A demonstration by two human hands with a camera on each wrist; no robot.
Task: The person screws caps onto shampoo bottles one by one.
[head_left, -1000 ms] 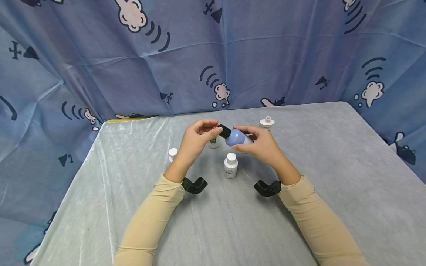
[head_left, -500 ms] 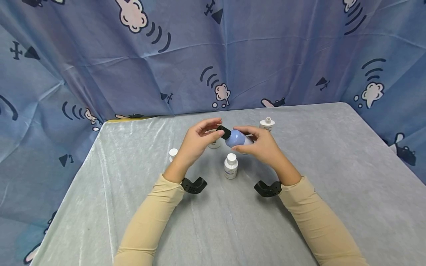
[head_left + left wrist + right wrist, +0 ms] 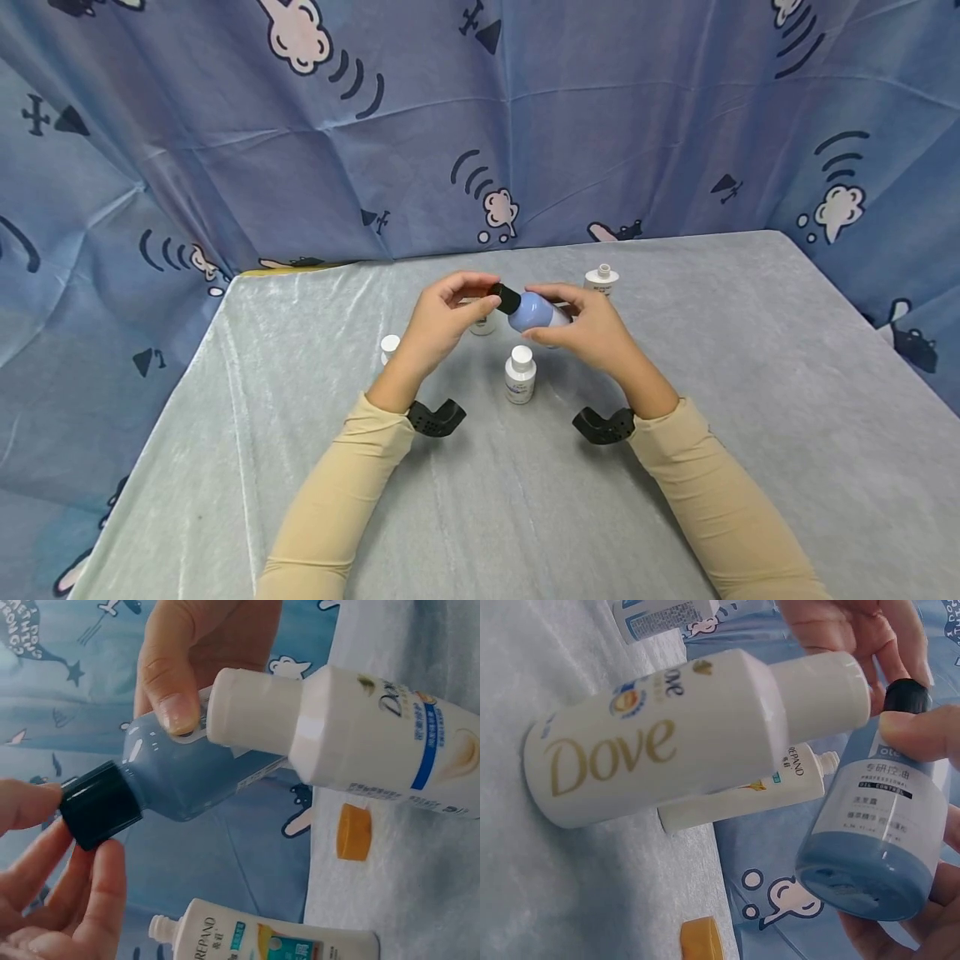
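A blue shampoo bottle (image 3: 531,311) with a black cap (image 3: 505,298) is held tilted above the table, its cap end toward the left. My right hand (image 3: 588,325) grips the bottle's body, thumb along the near side. My left hand (image 3: 442,321) pinches the cap between thumb and fingers, as the left wrist view shows at the black cap (image 3: 101,804). The cap sits on the bottle's neck. Just in front of the hands stands a white Dove bottle (image 3: 520,375) with a white cap. Behind the left hand, a REPAND bottle (image 3: 262,934) has a bare neck.
Another white bottle without a cap (image 3: 602,279) stands behind the right hand. A white-capped bottle (image 3: 390,346) is partly hidden by the left wrist. An orange cap (image 3: 353,832) lies on the grey cloth (image 3: 480,517). A printed blue curtain (image 3: 600,125) hangs behind the table.
My left fingers lifted a little at the cap half a second ago and now close on it again. The right hand and the bottle stay almost in place.
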